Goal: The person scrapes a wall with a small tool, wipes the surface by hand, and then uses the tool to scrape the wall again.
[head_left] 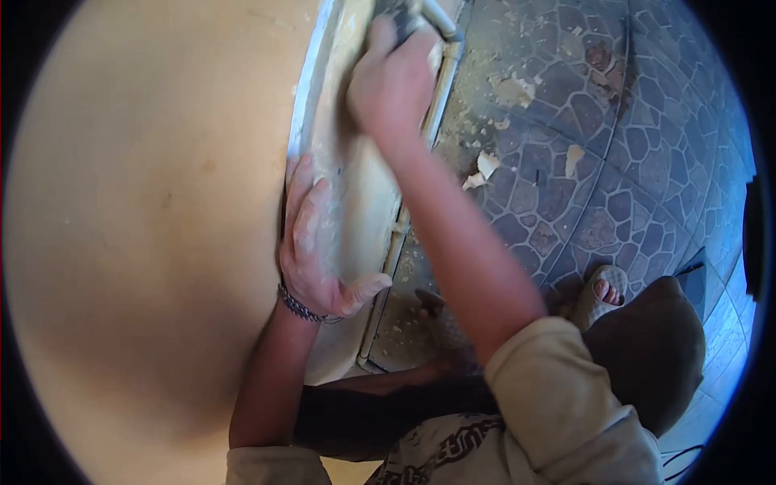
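My left hand (311, 250) lies stretched along the white strip (311, 69) at the foot of the wall, fingers together and thumb apart, with nothing in it. Pale dust coats its fingers, and a dark bracelet (301, 305) circles the wrist. Further up the pale ledge (368, 206), my right hand (394, 85) is closed and blurred by motion. A dark object (394, 14) shows just past its fingers, cut off by the frame's top; its kind I cannot make out.
A yellowish wall (153, 178) fills the left side. Thin pipes (440, 97) run along the ledge's outer edge. Pale flakes (487, 166) and crumbs litter the stone-patterned floor (647, 153). My sandalled foot (606, 291) is below right, and a dark cable (683, 461) lies at bottom right.
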A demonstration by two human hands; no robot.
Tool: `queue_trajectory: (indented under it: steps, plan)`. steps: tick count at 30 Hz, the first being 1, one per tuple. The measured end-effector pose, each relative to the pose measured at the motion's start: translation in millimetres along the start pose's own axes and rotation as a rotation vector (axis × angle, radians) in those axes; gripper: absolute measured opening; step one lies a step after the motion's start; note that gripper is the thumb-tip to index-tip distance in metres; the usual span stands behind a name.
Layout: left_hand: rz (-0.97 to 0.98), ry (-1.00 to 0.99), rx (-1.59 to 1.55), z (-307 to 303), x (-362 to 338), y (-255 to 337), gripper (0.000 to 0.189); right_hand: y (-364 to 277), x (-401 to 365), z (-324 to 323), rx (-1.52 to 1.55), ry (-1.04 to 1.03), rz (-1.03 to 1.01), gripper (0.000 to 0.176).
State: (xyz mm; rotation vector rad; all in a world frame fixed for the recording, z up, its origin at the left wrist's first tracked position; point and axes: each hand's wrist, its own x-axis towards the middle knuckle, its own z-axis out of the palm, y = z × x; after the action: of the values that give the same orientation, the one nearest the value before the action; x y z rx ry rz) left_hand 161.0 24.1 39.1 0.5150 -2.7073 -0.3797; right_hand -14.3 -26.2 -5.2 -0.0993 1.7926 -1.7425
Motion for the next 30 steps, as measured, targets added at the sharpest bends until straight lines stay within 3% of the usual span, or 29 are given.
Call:
queue_trajectory:
  steps: [4,7,14,16,18,21,26,30]
  plan:
    - [0.015,0.006,-0.004,-2,3,-1,0.097,10,-71,-3,0.078,-0.082,0.009,0.037]
    - [0.022,0.009,0.009,2,0,-6,0.098,9,-4,5,-0.020,0.012,0.024,0.045]
    - [-0.002,-0.007,-0.018,-3,1,0,0.097,18,-56,5,0.064,-0.033,-0.082,0.038]
    - [0.008,0.008,-0.022,1,1,-5,0.097,11,2,4,-0.026,-0.025,0.040,0.039]
    - [0.003,-0.007,-0.004,0,-3,-2,0.098,13,31,3,0.022,-0.030,0.003,0.052]
    - [-0.006,0.007,0.001,-1,2,-1,0.098,-1,-39,0,0.038,-0.049,-0.029,0.035]
    - [-0.005,-0.019,-0.010,1,-1,-2,0.097,2,23,4,-0.089,0.030,-0.203,0.033]
    - [-0.017,-0.001,-0.036,-2,4,0,0.097,38,-29,6,-0.019,0.018,-0.296,0.032]
